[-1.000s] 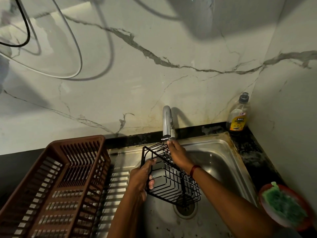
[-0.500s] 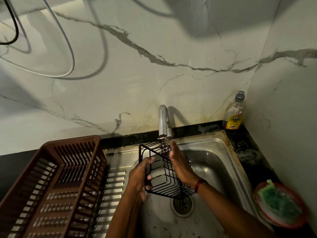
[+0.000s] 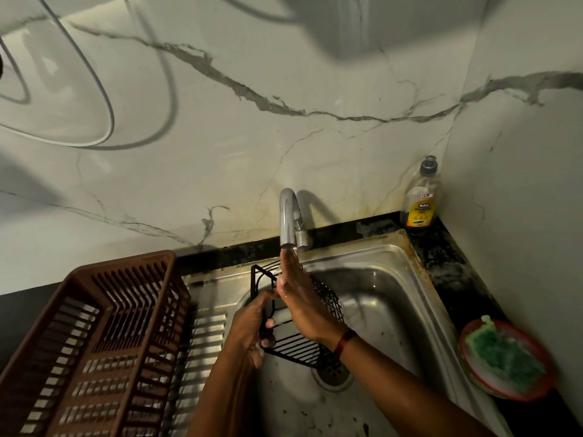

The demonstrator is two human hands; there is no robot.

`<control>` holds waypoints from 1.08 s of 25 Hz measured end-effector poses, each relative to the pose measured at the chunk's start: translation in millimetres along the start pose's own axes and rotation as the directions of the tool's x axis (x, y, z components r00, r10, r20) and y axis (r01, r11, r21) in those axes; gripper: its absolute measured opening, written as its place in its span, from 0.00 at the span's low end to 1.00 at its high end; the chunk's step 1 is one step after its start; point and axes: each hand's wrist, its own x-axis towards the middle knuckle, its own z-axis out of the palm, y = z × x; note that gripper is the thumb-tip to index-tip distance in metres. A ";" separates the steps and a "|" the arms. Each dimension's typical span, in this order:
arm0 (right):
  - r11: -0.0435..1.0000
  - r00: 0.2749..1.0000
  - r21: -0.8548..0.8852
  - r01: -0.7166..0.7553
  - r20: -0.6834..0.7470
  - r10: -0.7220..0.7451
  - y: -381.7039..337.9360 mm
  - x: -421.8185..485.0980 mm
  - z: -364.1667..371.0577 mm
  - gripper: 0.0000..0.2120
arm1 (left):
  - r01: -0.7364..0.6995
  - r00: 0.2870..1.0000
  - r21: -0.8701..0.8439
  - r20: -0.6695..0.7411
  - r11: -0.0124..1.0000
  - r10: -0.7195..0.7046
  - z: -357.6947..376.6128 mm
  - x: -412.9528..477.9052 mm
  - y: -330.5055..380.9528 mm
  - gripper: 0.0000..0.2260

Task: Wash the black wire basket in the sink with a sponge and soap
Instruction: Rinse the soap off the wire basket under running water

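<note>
The black wire basket (image 3: 326,299) is held tilted over the steel sink (image 3: 407,279), just below the tap spout (image 3: 287,216). My left hand (image 3: 252,329) grips its left rim. My right hand (image 3: 298,294) lies flat and wet across the basket, fingers straight, fingertips touching the spout's mouth where water runs. A green sponge (image 3: 504,354) lies in a red dish (image 3: 473,370) on the counter at the right. A dish soap bottle (image 3: 422,200) stands in the back right corner.
A brown plastic dish rack (image 3: 94,342) fills the drainboard on the left, next to the sink. The drain (image 3: 332,373) sits under the basket. Marble walls close in behind and on the right; a white cable (image 3: 104,89) hangs on the wall.
My right hand has slid from the basket's top edge to lie flat along it, fingers up under the spout. The basket has tipped more upright and moved slightly left.
</note>
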 end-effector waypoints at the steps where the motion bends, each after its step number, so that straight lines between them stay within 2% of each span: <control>1: 0.999 1.000 0.037 -0.008 -0.003 0.008 11.5 0.1 -0.3 0.43 | 0.012 1.000 -0.016 0.009 1.000 -0.012 -2.5 1.6 0.1 0.15; 3: 0.972 0.984 0.158 -0.177 -0.007 0.180 37.9 -1.6 -7.2 0.54 | 0.017 1.000 -0.050 0.027 0.999 -0.016 -7.7 4.9 0.0 0.24; 5: 0.912 0.932 0.199 -0.359 0.036 0.360 60.7 -1.5 -11.9 0.63 | 0.008 0.999 -0.076 0.032 0.997 -0.006 -9.2 3.3 -0.7 0.28; 6: 0.899 0.917 0.179 -0.399 0.071 0.393 59.7 -2.8 -13.3 0.61 | 0.006 1.000 -0.073 0.029 0.997 -0.004 -8.3 1.3 -1.4 0.26; 7: 0.908 0.923 0.162 -0.385 0.073 0.378 51.7 -2.2 -12.0 0.55 | 0.006 1.000 -0.071 0.023 0.997 -0.005 -7.0 -1.3 -1.8 0.23; 9: 0.949 0.963 0.161 -0.270 0.024 0.270 31.9 -0.1 -4.4 0.40 | 0.007 1.000 -0.080 0.021 0.997 -0.006 -6.0 -2.0 -5.4 0.19; 10: 0.969 0.978 0.137 -0.208 0.013 0.208 25.5 0.9 -0.8 0.37 | 0.009 1.000 -0.086 0.028 0.996 -0.006 -6.2 -1.9 -6.0 0.21; 12: 0.981 0.990 0.134 -0.140 -0.003 0.142 28.7 3.5 2.7 0.38 | 0.009 0.999 -0.096 0.051 0.995 -0.004 -9.4 -0.3 -4.4 0.30; 13: 0.969 0.985 0.181 -0.165 -0.017 0.171 36.3 4.1 0.4 0.39 | 0.007 0.998 -0.100 0.060 0.995 -0.001 -12.0 0.0 -2.3 0.33; 15: 0.913 0.947 0.270 -0.304 -0.021 0.322 56.2 2.0 -9.9 0.33 | -0.008 0.996 -0.105 0.083 0.994 0.017 -17.0 -1.1 -0.2 0.37; 17: 0.878 0.909 0.254 -0.405 0.014 0.415 65.0 -1.1 -15.0 0.26 | -0.031 0.994 -0.097 0.104 0.995 0.041 -19.9 -4.0 -1.4 0.39; 18: 0.884 0.910 0.228 -0.408 0.027 0.414 64.6 -0.2 -14.3 0.28 | -0.037 0.993 -0.087 0.107 0.996 0.046 -20.0 -5.8 -2.5 0.38; 21: 0.921 0.947 0.241 -0.307 -0.014 0.320 52.7 2.5 -6.2 0.45 | -0.024 0.997 -0.090 0.076 0.996 0.031 -20.2 -9.7 -2.3 0.34; 22: 0.927 0.955 0.251 -0.278 -0.029 0.294 52.0 3.3 -5.4 0.45 | -0.021 0.996 -0.104 0.087 0.994 0.030 -20.5 -11.1 -0.4 0.35; 24: 0.914 0.950 0.283 -0.290 -0.026 0.310 54.4 1.2 -9.5 0.36 | -0.009 0.994 -0.110 0.107 0.994 0.020 -22.0 -13.3 3.3 0.37; 27: 0.842 0.891 0.320 -0.435 0.021 0.453 67.5 -4.6 -15.8 0.28 | 0.000 0.994 -0.125 0.109 0.992 0.014 -26.5 -17.2 2.3 0.35</control>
